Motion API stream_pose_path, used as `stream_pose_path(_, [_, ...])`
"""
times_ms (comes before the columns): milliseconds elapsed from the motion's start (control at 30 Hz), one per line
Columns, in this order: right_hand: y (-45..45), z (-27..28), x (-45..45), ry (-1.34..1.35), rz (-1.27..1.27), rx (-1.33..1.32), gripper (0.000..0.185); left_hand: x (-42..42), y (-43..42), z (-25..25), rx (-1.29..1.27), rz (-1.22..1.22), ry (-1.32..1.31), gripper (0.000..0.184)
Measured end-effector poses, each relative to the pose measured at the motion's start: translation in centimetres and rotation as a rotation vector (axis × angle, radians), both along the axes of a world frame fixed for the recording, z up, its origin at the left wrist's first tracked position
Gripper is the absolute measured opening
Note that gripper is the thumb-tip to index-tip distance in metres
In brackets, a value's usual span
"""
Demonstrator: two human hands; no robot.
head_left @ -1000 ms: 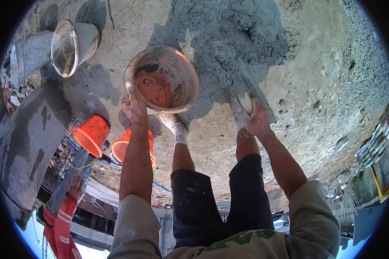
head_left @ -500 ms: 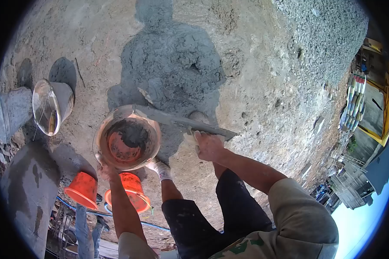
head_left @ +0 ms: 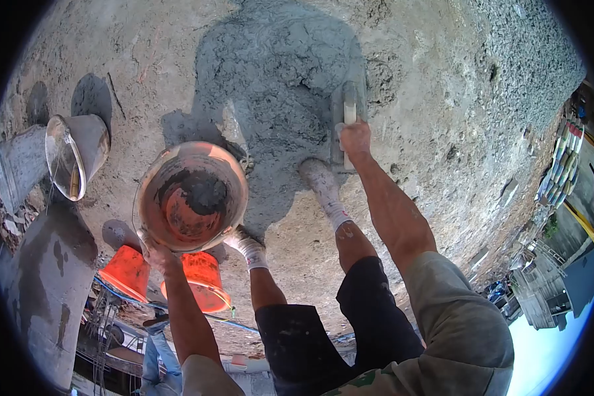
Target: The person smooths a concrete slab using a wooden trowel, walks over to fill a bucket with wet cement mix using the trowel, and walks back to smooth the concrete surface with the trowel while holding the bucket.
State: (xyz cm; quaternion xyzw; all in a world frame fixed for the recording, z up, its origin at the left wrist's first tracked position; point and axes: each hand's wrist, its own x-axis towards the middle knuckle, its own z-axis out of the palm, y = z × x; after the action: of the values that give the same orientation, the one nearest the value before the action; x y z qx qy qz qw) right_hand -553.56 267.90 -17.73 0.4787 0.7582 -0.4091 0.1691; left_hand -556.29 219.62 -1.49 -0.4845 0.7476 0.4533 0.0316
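My left hand (head_left: pixel 154 253) is closed on the near-left rim of an orange bucket (head_left: pixel 234 173), which is tilted so its inside faces me. Some grey wet mortar (head_left: pixel 206 191) clings inside it. My right hand (head_left: pixel 355 140) grips the handle of a plastering float (head_left: pixel 337 112), whose long blade points away from me. The float is over the right edge of a patch of wet mortar (head_left: pixel 270 86) on the ground. Whether the blade touches the mortar, I cannot tell.
Two orange buckets, one on the left (head_left: pixel 127 272) and another (head_left: pixel 203 280), stand by my left forearm. Farther left are a pale bucket (head_left: pixel 98 148), a grey bucket (head_left: pixel 21 158) and a grey slab (head_left: pixel 46 290). Gravel (head_left: pixel 534 72) lies at upper right. Another person's legs (head_left: pixel 160 356) show at lower left.
My right hand has moved the float away from the bucket's mouth, forward and right, and turned it to point away from me. My left hand still holds the bucket.
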Motion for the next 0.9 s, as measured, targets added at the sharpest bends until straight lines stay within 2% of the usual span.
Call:
stream_pose_path(167, [-1.8,-0.3,1.1,0.009,0.100,-0.080,0.031,0.2,0.7,0.4,-0.008,0.025,0.013,0.061])
stream_pose_path(300, [-0.5,-1.0,-3.8,-0.080,0.130,-0.147,0.029,0.1,0.8,0.5,0.017,-0.063,0.017,0.062])
stream_pose_path(400, [0.9,0.6,-4.8,-0.075,-0.015,-0.413,0.028,0.5,0.2,0.3,0.019,-0.087,-0.020,0.063])
stream_pose_path(533, [2.4,4.3,-3.3,-0.003,-0.051,-0.536,0.026,1.4,1.7,2.5,0.072,0.035,-0.089,0.065])
stream_pose_path(600, [3.1,5.2,-2.2,0.032,-0.050,-0.549,0.027,2.2,2.2,3.2,0.125,0.126,-0.120,0.067])
stream_pose_path(733, [3.9,9.5,-1.7,-0.004,-0.080,-0.543,0.027,5.0,4.0,4.0,0.191,0.120,-0.176,0.070])
stream_pose_path(833, [5.6,13.7,-1.2,-0.065,-0.014,-0.509,0.029,5.5,7.1,3.9,0.149,0.242,-0.166,0.060])
stream_pose_path(900, [7.1,15.6,0.5,0.036,0.306,-0.297,0.035,5.5,8.1,4.3,0.192,0.292,-0.056,0.055])
